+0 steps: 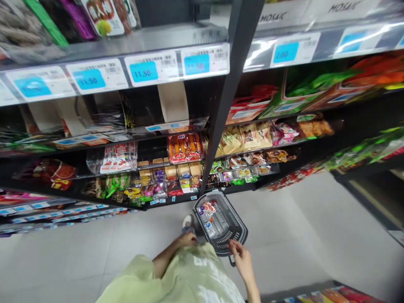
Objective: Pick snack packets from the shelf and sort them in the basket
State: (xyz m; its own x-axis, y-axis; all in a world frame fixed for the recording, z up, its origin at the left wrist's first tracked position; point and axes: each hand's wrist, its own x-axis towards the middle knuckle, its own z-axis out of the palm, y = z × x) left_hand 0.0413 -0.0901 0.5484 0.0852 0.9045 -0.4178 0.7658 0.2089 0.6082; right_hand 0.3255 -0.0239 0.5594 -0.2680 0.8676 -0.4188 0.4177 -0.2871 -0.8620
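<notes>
A dark grey shopping basket (233,210) with a slotted bottom stands near the foot of the shelves, just ahead of my body. Inside lie a few clear and printed packages (210,208). My right hand (240,256) hangs over the basket's near right edge, fingers loosely bent and a little apart, with nothing plainly held. A dark handle (232,261) shows beside and below that hand. My left hand (188,238) is close to my pale green shirt (179,273), left of the basket; its fingers are mostly hidden. One shoe (187,220) shows beyond it.
Tall dark shelves (221,84) with blue price tags rise in front, split by an upright post. Low shelves hold a red sausage pack (185,147), white-and-red packets (119,156) and several small bags. More shelving stands at right, and a display edge at bottom right. Grey floor tiles (277,223) surround the basket.
</notes>
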